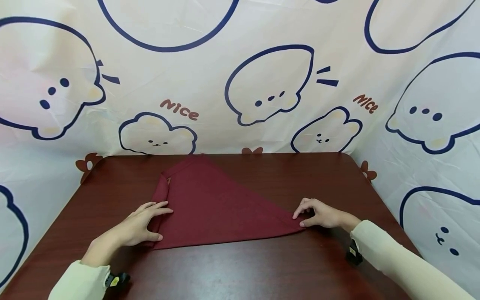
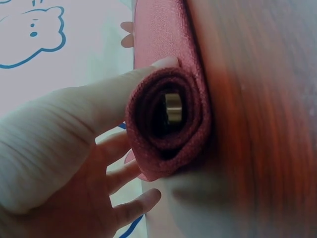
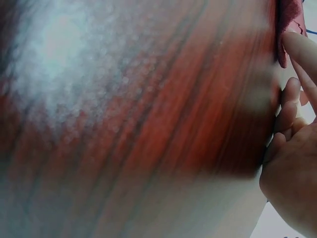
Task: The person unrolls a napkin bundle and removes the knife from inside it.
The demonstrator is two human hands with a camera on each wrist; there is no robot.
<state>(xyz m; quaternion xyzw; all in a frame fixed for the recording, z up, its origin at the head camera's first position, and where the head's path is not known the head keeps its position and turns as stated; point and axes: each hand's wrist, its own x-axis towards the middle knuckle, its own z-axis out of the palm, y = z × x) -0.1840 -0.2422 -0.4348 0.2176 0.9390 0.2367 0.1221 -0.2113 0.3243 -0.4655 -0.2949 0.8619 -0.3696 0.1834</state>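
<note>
Two bare hands work a dark red, woven-looking fabric cloth [image 1: 221, 204] that lies on a glossy, dark reddish-brown wood-grain surface [image 1: 240, 271]. Cloth is spread flat in a rough triangle: one point reaches the surface's far edge, another points right, near edge runs almost straight. Its left side is wound into a thick, layered fabric roll [image 1: 161, 191]. Left hand [image 1: 138, 225] rests on that roll, fingers extended and spread across it, thumb at the near end. Left wrist view looks into the roll's spiral end; a shiny, gold-coloured piece [image 2: 174, 107] sits inside, rest of it hidden. Right hand [image 1: 321, 213] pinches the cloth's right corner between thumb and fingers; right wrist view catches only a bit of that corner at the frame edge. Both arms wear pale cream sleeves [image 1: 397, 252], with black wrist straps [image 1: 117, 279] at the cuffs. Behind and at the sides hangs a whitish fabric backdrop [image 1: 210, 83] with blue-outlined cartoon animals, brown flowers and "Nice" lettering.
</note>
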